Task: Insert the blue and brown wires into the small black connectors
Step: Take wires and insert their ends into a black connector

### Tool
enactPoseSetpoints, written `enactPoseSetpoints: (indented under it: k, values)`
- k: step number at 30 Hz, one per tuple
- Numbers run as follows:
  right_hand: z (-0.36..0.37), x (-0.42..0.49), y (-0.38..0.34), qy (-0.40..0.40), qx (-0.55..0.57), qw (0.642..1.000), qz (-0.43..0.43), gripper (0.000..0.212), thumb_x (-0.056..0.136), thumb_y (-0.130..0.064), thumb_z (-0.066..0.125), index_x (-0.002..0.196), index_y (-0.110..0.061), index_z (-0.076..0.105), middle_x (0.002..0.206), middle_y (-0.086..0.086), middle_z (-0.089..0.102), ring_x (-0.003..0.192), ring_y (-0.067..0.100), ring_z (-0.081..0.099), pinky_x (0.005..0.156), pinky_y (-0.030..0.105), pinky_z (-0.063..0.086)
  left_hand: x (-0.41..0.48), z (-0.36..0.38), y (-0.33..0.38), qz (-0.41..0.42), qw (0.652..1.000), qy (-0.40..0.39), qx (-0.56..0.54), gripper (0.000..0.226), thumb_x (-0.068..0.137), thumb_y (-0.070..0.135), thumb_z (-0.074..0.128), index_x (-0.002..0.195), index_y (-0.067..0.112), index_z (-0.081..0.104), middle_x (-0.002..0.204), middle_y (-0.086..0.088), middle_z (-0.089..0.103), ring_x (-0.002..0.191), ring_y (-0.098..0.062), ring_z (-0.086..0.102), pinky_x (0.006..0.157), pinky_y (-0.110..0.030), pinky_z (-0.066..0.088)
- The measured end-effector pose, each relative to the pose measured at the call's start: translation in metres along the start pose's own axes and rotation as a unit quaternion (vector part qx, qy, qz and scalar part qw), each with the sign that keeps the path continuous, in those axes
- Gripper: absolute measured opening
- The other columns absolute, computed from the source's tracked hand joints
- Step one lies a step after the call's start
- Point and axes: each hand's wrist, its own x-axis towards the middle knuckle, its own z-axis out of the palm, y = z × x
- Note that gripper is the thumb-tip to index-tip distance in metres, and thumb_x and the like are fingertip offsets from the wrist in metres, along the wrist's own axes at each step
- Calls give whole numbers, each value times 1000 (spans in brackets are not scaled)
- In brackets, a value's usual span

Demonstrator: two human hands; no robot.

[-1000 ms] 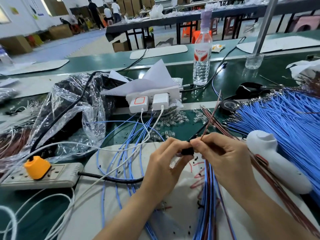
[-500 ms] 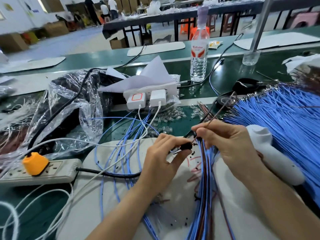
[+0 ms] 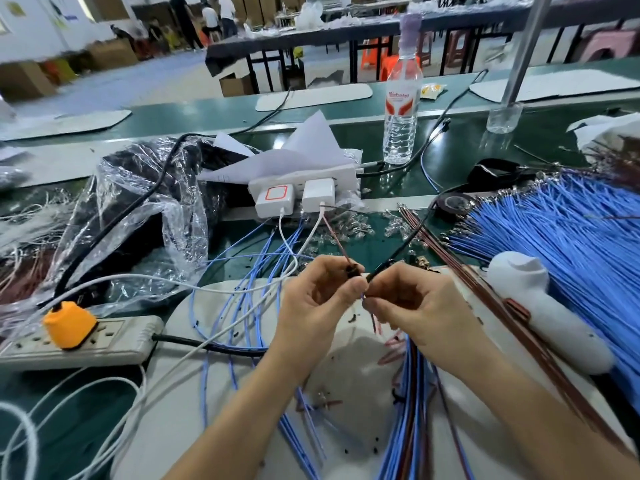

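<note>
Over mat (image 3: 346,362): brown wire (image 3: 336,239) now up from connector (image 3: 353,270) in L hand (image 3: 318,306) fingers (image 3: 348,289); R hand (image 3: 415,313) fingers (image 3: 381,306) pinching blue wire (image 3: 363,296).

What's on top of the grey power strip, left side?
An orange plug sits in the grey power strip; sockets beside it are bare. Its pins and the socket beneath are covered.

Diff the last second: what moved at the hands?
Brown wire swung from leaning right to leaning left, now standing out of the black connector in the left hand. Right hand let it go, seemingly pinching a blue wire. Left hand kept its grip.
</note>
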Motion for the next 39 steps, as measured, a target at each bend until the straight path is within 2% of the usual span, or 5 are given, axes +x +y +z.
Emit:
enactPoseSetpoints:
  k: [9, 16, 21, 30, 39]
  values:
    - [-8, -4, -15, -134, 28, 983, 119, 21, 75, 3, 72, 65, -13, 63, 79, 19, 63, 55, 15, 53, 53, 22, 43, 7, -5, 2, -56, 978, 77, -184, 21, 82, 15, 62, 100, 5, 63, 77, -2, 66, 69, -12, 63, 69, -19, 53]
    - [-30, -9, -30, -545, 67, 831, 92, 9, 75, 11, 65, 78, 3, 63, 103, 7, 70, 142, 29, 30, 105, 48, 36, 21, -24, 11, -186, 866, 133, -445, 31, 83, 15, 50, 110, 6, 62, 78, -4, 61, 58, -5, 58, 65, -19, 55]
    - [-17, -8, -28, -402, 88, 889, 203, 23, 87, -17, 64, 104, -2, 63, 66, -6, 66, 53, 12, 61, 49, 16, 46, 13, -12, 12, -184, 911, 50, -366, 23, 80, 11, 53, 89, 11, 75, 74, -5, 63, 60, -8, 59, 68, -20, 53]
    - [2, -4, -9, -107, 134, 968, 181, 41, 64, -33, 71, 78, 5, 67, 48, 3, 52, 40, 12, 49, 42, 17, 38, 3, 1, 10, -190, 956, -39, -219, 21, 81, 11, 59, 98, 16, 72, 81, -6, 64, 67, -14, 61, 56, -23, 48]
    - [-4, -9, -11, -369, 154, 887, 233, 17, 85, -11, 65, 73, -4, 56, 65, 2, 68, 37, 4, 49, 33, 12, 30, 17, -9, 12, -148, 917, 129, -347, 29, 74, 6, 55, 101, 2, 64, 75, -8, 65, 66, -9, 63, 69, -16, 55]
